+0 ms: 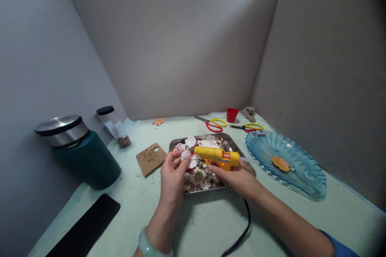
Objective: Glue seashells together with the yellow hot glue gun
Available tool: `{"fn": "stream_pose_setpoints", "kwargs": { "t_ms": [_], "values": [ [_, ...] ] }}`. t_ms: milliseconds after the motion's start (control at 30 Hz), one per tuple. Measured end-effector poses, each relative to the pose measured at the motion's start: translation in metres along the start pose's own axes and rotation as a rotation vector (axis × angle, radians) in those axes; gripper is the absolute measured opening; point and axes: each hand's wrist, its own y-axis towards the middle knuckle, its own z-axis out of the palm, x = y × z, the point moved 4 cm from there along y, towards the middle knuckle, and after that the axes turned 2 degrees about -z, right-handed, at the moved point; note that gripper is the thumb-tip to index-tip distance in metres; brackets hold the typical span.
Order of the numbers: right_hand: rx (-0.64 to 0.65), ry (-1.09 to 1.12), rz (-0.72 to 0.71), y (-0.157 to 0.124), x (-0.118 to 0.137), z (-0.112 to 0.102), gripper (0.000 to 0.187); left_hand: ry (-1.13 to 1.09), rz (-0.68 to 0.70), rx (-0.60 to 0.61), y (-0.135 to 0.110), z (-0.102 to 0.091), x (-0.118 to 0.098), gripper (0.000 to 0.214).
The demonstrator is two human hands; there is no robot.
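Observation:
My right hand (230,174) is wrapped round the handle of a yellow glue gun (215,156), which has a small red light lit and a clear glue stick (249,160) poking out of its back. Its nozzle points left, right at a white seashell (190,161) pinched in my left hand (175,168). A reddish spot shows on that shell; whether the nozzle touches it I cannot tell. Both hands are over a metal tray (232,143) filled with shells (199,176) and small stones. From beneath the gun a black cord (241,237) runs towards me.
Left: a teal flask (87,160), a jar (114,126), a black phone (86,227) and a brown card (149,158). Behind the tray lie scissors (212,123), a second pair (249,127) and a red cup (232,115). Right: a blue glass dish (304,164) with an orange shell (280,163).

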Motion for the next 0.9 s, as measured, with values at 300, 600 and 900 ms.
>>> {"fn": "stream_pose_setpoints", "kwargs": {
  "t_ms": [300,600,900],
  "values": [
    [0.028,-0.045,0.046,-0.005,0.013,-0.001,0.034,-0.009,-0.022,0.007,-0.001,0.002,-0.001,0.045],
    [-0.002,-0.065,0.015,-0.004,0.014,-0.002,0.033,-0.014,0.01,-0.034,0.002,-0.005,0.003,0.047],
    [0.0,0.005,0.026,-0.005,0.011,-0.001,0.035,-0.046,-0.015,0.001,0.0,-0.001,0.0,0.046]
  ]
}}
